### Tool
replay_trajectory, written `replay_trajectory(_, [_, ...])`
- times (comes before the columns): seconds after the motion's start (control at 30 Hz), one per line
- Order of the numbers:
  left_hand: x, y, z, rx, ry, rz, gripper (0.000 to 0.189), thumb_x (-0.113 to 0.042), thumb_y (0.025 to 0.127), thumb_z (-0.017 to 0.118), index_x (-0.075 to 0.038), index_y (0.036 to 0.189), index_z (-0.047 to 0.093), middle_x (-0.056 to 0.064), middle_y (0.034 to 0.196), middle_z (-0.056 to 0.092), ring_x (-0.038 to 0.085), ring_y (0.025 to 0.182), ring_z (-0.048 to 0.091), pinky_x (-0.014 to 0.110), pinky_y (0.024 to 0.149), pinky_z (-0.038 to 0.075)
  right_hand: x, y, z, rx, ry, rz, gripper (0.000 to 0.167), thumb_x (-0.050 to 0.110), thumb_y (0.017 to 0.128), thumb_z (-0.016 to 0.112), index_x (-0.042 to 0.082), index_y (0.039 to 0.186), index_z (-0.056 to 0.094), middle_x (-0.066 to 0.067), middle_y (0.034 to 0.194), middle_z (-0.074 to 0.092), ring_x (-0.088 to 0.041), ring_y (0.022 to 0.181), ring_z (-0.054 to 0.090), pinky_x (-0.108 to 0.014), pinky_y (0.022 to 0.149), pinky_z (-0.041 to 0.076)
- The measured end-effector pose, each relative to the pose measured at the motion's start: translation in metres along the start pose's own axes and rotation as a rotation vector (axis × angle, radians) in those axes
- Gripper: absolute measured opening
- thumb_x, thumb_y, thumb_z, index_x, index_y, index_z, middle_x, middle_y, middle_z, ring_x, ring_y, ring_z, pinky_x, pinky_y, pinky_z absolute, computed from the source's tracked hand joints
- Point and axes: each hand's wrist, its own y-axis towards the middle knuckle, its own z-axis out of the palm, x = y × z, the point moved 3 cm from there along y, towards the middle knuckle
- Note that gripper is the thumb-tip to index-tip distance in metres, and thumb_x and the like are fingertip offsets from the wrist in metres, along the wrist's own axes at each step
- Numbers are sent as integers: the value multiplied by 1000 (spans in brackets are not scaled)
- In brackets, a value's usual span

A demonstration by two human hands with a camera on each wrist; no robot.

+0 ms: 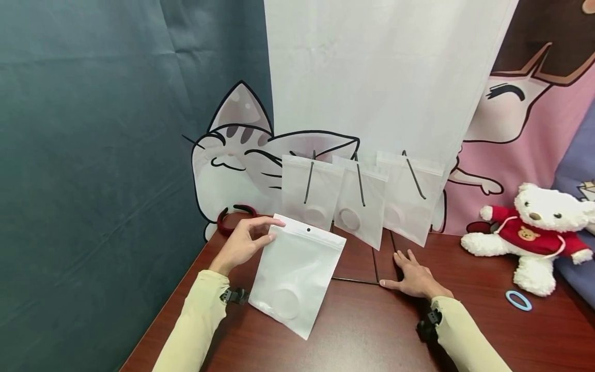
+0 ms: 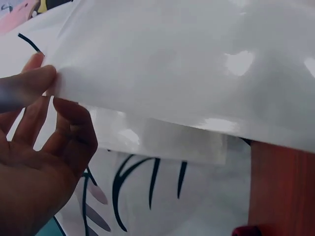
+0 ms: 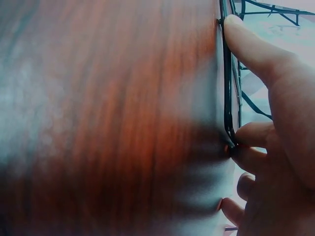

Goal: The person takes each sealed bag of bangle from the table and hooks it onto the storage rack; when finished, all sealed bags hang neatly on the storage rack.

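My left hand [image 1: 244, 242] pinches the upper left corner of a white zip bag [image 1: 299, 266] between thumb and fingers. The bag has a small hang hole near its top, and a round shape shows through its lower part. In the left wrist view, thumb and fingertips meet at the edge of the bag [image 2: 162, 64]. On the table, my right hand [image 1: 415, 276] lies with spread fingers, its thumb at the front corner of a black wire rack's base [image 1: 355, 281]. The right wrist view shows the thumb and fingertips touching the black wire [image 3: 227, 73].
Three similar bags hang from the rack's hooks: one at left [image 1: 297, 181], one in the middle [image 1: 372, 194] and one at right [image 1: 409, 199]. A dark red headband [image 1: 223, 227] lies at the back left. Toward the right are a white teddy bear [image 1: 539, 206] and a blue ring [image 1: 518, 307].
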Motion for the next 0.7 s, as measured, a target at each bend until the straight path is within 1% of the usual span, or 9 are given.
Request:
replay_trajectory(0.07, [-3, 0, 1, -27, -11, 11, 29, -7, 100, 72, -15, 127, 76, 8, 119, 73, 18, 85, 58, 26, 70, 45, 0, 0, 0, 0, -2, 1, 108, 55, 87, 81, -16, 155, 36, -39, 164, 30, -62, 153, 17, -83, 108, 30])
replay_trajectory(0.17, [-9, 0, 2, -70, -35, 38, 29, -5, 99, 72, -13, 126, 77, 8, 105, 68, 17, 82, 56, 26, 70, 45, 0, 0, -1, -1, -5, 2, 109, 57, 87, 80, -16, 155, 37, -39, 164, 30, -62, 154, 17, -83, 108, 31])
replay_trajectory(0.3, [-18, 1, 2, -126, -57, 93, 28, -1, 98, 71, -11, 123, 77, 10, 86, 51, 16, 72, 50, 26, 66, 43, 0, -1, -2, -4, -13, -1, 109, 57, 87, 80, -16, 155, 38, -39, 163, 31, -62, 154, 18, -83, 106, 31])
replay_trajectory(0.4, [-25, 1, 2, -162, -60, 146, 28, 1, 98, 71, -9, 123, 77, 9, 85, 53, 17, 69, 48, 25, 63, 42, 0, -1, -3, -7, -11, -3, 108, 57, 87, 81, -16, 155, 38, -39, 163, 31, -62, 154, 18, -83, 106, 31])
replay_trajectory(0.57, [-34, 3, 1, -216, -90, 226, 30, 4, 97, 71, -7, 124, 78, 8, 87, 59, 19, 70, 48, 25, 63, 41, 0, -1, -1, -12, -6, -4, 107, 55, 87, 81, -16, 155, 38, -39, 163, 32, -62, 154, 18, -83, 106, 31])
replay_trajectory(0.7, [-35, 5, 0, -243, -120, 252, 31, 7, 96, 70, -2, 125, 76, 6, 89, 59, 18, 69, 45, 25, 63, 40, 0, 0, 1, -10, 1, -3, 107, 55, 87, 81, -16, 155, 37, -39, 164, 31, -62, 153, 18, -83, 107, 31])
